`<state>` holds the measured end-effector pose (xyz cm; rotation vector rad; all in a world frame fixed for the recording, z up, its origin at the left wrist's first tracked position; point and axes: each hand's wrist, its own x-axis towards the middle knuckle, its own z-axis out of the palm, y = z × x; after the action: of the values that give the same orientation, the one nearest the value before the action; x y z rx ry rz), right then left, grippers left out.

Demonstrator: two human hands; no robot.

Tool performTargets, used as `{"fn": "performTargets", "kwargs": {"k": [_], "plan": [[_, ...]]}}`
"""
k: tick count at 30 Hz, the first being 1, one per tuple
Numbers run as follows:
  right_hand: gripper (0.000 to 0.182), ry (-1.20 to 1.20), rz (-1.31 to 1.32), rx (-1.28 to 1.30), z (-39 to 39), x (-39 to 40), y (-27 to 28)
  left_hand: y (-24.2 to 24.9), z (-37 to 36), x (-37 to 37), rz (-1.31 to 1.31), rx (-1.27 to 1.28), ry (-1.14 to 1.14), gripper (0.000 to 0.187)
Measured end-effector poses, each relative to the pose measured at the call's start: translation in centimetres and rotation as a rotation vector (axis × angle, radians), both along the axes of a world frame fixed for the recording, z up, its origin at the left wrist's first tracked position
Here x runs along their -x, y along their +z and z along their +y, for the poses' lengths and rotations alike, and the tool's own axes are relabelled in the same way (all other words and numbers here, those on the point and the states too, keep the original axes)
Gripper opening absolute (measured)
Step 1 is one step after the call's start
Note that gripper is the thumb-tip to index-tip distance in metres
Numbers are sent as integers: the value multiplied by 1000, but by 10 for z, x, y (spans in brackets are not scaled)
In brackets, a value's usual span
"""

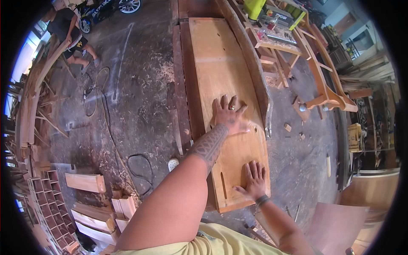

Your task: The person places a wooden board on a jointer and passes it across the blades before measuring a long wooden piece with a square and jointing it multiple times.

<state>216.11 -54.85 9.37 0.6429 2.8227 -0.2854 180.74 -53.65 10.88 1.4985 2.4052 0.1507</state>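
Wooden panel (221, 55): I see it run near to far through the middle, between a dark beam (189, 76) at left and a curved board (253, 63) at far right; what bears its weight, I can't tell.
Left hand (229, 115): fingers spread wide, laid on mid-panel, grasping nothing.
Right hand (255, 180): also wide, on the near end, right of the slot (223, 185).
Palm spacing: I judge two separated contacts steady the long panel better than one.
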Motion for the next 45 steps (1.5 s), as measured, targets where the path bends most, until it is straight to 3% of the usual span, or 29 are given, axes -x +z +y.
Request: {"fn": "performTargets", "kwargs": {"k": [13, 45], "plan": [[114, -139, -36, 35, -15, 44, 3, 5, 9, 19, 1, 39, 9, 118], [114, -133, 11, 13, -2, 69, -2, 2, 24, 42, 14, 24, 21, 117]]}}
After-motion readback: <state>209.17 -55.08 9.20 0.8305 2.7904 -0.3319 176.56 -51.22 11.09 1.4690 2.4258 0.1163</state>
